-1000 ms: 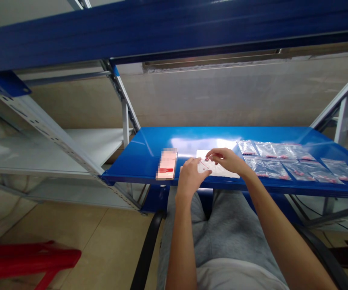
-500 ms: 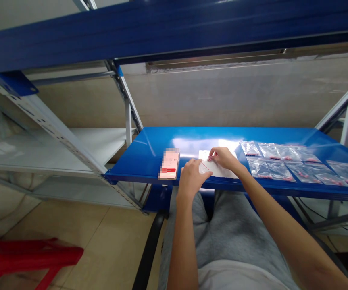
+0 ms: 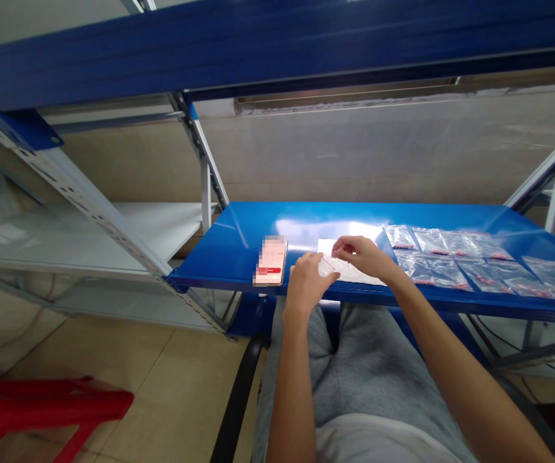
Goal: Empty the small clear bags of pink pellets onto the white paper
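Observation:
My left hand [image 3: 309,280] is by the front edge of the blue shelf, its fingers and thumb curved around a small clear zip bag [image 3: 326,263] with a thin red seal line. The bag lies over a white sheet [image 3: 354,275], and part of it is hidden by the fingers. Just to the right, my right hand [image 3: 363,256] is bent over the sheet with its fingertips pinched close to the bag. Whatever those fingertips hold, if anything, is too small to make out.
Two rows of clear zip bags [image 3: 434,270] with small red pieces lie flat on the right of the blue shelf [image 3: 248,222]. A phone [image 3: 271,262] with a lit screen rests left of my hands. Overhead runs a blue beam [image 3: 277,54]; a red stool [image 3: 50,405] stands lower left.
Red pieces showed at my right fingertips before and cannot be seen there now. My right hand has shifted slightly right, its wrist more raised. My left hand stays almost in place.

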Motion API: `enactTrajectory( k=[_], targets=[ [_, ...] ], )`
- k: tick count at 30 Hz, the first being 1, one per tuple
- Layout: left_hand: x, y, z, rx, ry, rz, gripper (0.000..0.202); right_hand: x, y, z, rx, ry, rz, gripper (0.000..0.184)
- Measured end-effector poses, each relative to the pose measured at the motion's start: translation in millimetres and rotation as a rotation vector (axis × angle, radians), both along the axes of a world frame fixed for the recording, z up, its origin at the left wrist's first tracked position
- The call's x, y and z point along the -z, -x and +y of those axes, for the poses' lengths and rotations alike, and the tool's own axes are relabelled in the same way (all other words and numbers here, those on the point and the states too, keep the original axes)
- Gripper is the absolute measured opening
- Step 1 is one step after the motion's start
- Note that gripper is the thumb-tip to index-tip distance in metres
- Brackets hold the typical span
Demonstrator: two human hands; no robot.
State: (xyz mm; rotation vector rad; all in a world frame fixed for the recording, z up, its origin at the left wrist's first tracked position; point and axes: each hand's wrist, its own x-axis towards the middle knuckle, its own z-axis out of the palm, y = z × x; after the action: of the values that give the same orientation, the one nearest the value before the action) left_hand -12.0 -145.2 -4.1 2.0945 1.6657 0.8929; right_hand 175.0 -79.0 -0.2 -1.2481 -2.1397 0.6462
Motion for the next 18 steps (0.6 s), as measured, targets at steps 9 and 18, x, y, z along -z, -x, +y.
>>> enactTrajectory(
  k=[9,18],
  targets=[
    [-4.8,0.1,-1.2,0.015,-0.011,-0.014,0.034,0.9,-1.2,-2.6,-0.127,0.128,0.059,0.025],
    [0.0,-0.5,0.2,-0.014,-0.001,0.023,0.043,19.7,-0.2,38.4,0.220,-0.053,-0.252,0.017]
  ],
)
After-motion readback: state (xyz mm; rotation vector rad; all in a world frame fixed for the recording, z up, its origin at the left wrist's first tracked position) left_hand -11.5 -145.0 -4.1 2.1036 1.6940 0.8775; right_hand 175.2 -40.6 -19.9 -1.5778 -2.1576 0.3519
